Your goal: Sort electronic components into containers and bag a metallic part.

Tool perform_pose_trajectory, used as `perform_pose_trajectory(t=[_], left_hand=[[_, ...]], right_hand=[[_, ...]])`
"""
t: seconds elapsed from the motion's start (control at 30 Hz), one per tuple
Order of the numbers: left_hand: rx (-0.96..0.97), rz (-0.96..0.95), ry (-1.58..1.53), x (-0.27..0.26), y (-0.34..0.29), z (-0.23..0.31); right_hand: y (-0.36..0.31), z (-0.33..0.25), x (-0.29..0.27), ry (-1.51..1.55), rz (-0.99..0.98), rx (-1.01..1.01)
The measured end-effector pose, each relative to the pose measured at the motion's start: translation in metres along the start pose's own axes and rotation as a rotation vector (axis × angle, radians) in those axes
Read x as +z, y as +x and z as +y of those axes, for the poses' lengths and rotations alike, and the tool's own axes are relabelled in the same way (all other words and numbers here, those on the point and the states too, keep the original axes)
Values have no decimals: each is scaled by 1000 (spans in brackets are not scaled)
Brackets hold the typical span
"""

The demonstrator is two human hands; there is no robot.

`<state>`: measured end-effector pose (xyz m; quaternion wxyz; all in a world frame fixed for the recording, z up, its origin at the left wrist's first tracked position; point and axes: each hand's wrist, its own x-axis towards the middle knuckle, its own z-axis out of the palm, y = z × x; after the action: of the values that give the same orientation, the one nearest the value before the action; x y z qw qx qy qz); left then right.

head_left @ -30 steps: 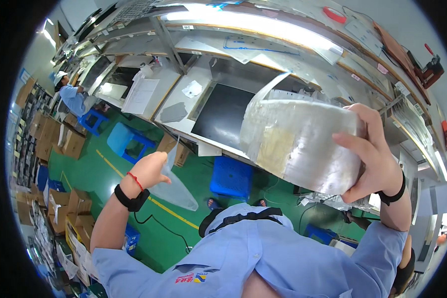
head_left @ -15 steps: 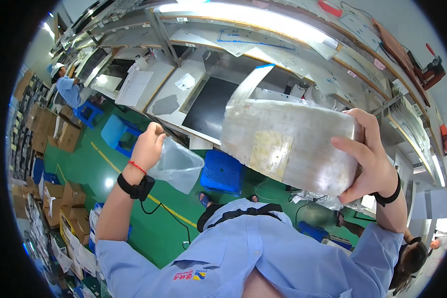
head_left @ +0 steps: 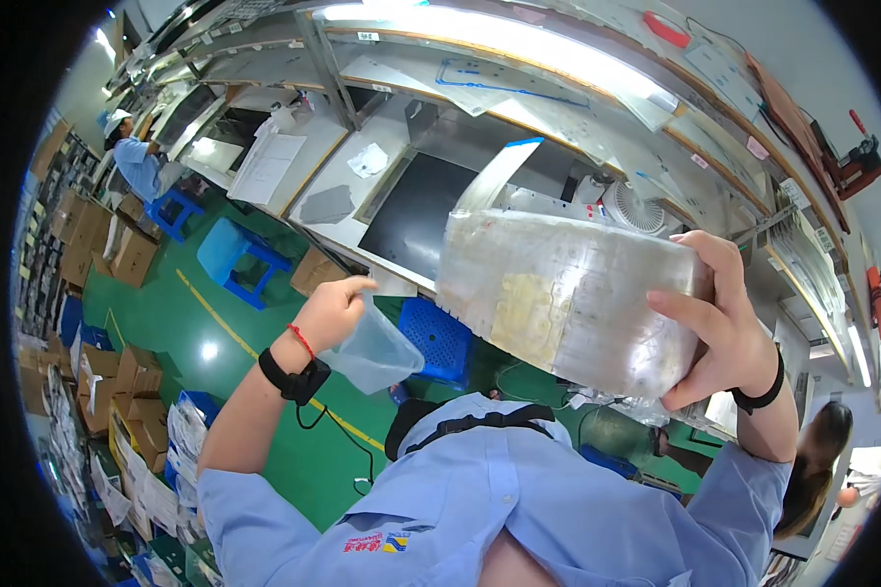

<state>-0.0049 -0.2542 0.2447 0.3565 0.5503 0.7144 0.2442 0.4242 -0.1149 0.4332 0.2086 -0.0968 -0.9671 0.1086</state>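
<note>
A large silvery panel (head_left: 612,313) hangs in front of me, its surface shiny and marked by a yellowish patch. My right hand (head_left: 719,318) grips its right end, thumb and fingers spread over the edge. From the panel's upper left corner a clear film strip (head_left: 494,176) with a blue tip sticks up. To the left, my left hand (head_left: 333,311) is closed with a sheet of translucent plastic film (head_left: 380,350) pinched in it. The film droops toward the floor, apart from the panel. Whether anything else is in the left fingers is hidden.
Behind the panel is a workbench with a dark flat screen (head_left: 421,210), a small white fan (head_left: 634,205) and shelves above. Blue stools (head_left: 436,338) stand below on the green floor. Cartons (head_left: 137,377) line the left. One person (head_left: 135,161) sits far left, another (head_left: 820,460) is at right.
My left hand has moved right and slightly down, nearer the panel, carrying the plastic film along. The right hand and panel have barely shifted.
</note>
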Motion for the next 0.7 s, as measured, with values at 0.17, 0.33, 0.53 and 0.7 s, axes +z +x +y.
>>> perform_pose_trajectory(t=[0.17,0.33,0.53,0.7], left_hand=[[176,-328,-218,-12,4,-17],[395,-855,-1151,41,13,8],[95,-407,-1591,19,29,30],[74,-272,-1546,-11,30,27]], right_hand=[[26,-10,14,6,54,-21],[71,-35,57,-22,66,-33],[90,-48,120,-2,73,221],[104,-75,156,-271,46,482]])
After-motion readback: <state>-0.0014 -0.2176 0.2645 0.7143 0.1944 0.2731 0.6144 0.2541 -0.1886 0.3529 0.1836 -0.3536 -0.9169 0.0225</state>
